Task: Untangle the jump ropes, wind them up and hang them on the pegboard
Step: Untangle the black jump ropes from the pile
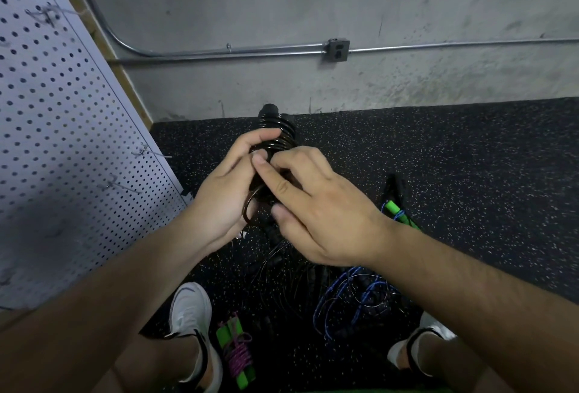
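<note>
Head view: left grip [225,185] wrapped round the black jump rope [277,131], fingers curled over its coiled upper part, palm behind the handles. Right grip [316,207] closed on the same bundle from the other side, forefinger laid across the wraps, thumb underneath. Seemingly pinching the last slack of cord, though the exact pinch is hidden by fingers. Bundle held upright in mid-air, well above the floor [470,173]. One loose loop [250,209] of black cord at the bundle's lower end, against the left palm, not yet cinched.

Looks like the close of the winding step for this rope: most of the cord wrapped tight, only the last loop left to secure. Calls next for drawing that loop snug and tucking the end under a wrap without letting the coils slip. Then a reach toward the pegboard [62,110], left of the bundle, with its bare wire hooks [142,152].

Below the bundle, on the floor: a tangle of blue rope [351,292] mixed with thin black cord, not untangled. Right of and below the bundle, a green handle [395,209]. Farther below and slightly left, a green-handled rope [233,352], wound in purple cord, just beside a white shoe [191,311], not hung.
</note>
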